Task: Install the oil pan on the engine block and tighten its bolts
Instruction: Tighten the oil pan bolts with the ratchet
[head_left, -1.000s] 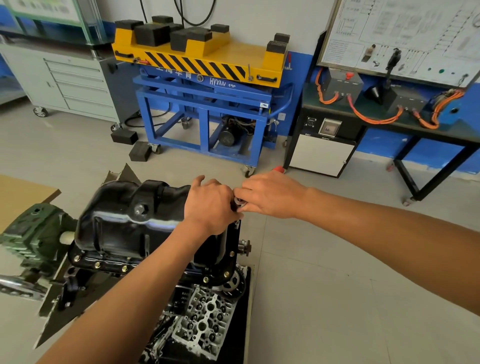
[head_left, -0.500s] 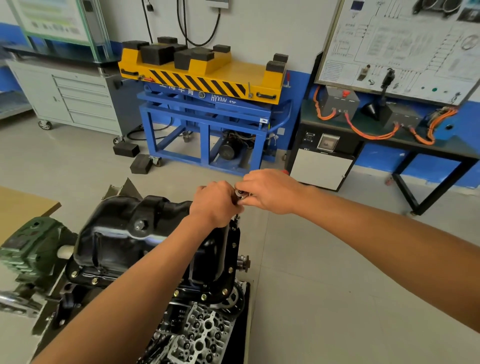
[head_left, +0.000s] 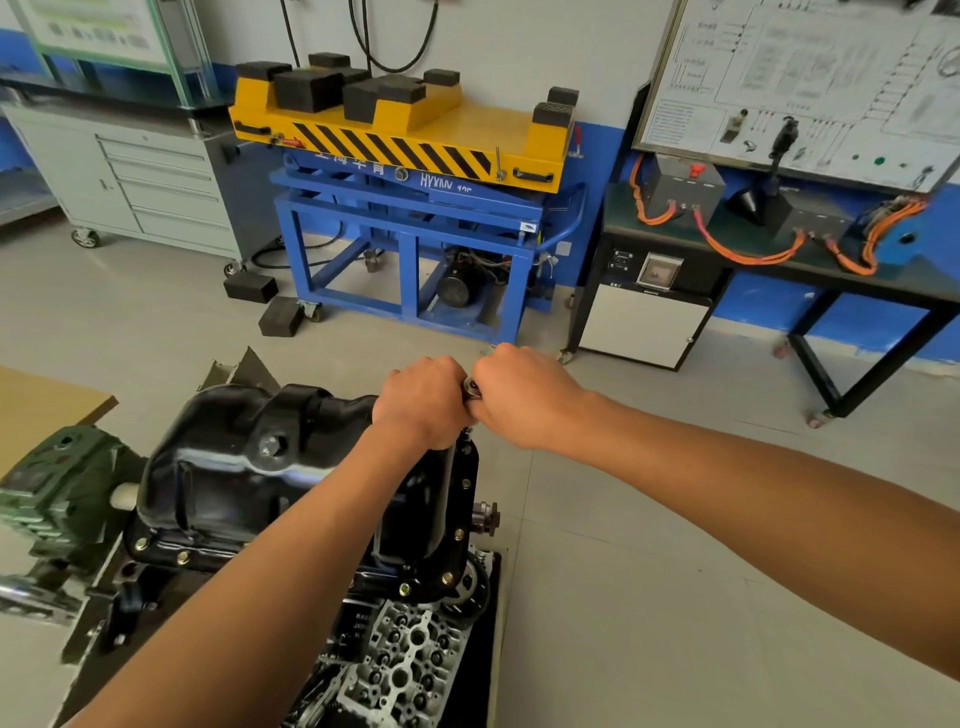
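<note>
Left hand (head_left: 421, 402), right hand (head_left: 524, 397) both gripping metal tool (head_left: 471, 387) above oil pan (head_left: 223, 467); blue cart (head_left: 410, 208) lettered "HYX", rest blurred

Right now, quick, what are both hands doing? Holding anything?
Left hand: closed, apparently on the metal tool at the oil pan edge.
Right hand: closed on the same tool.

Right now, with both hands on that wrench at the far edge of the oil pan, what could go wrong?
The left hand and right hand crowd the wrench; if it slips, knuckles could strike the oil pan flange. The bolt under them is hidden, so a tilted fit could go unnoticed and round it off.
</note>
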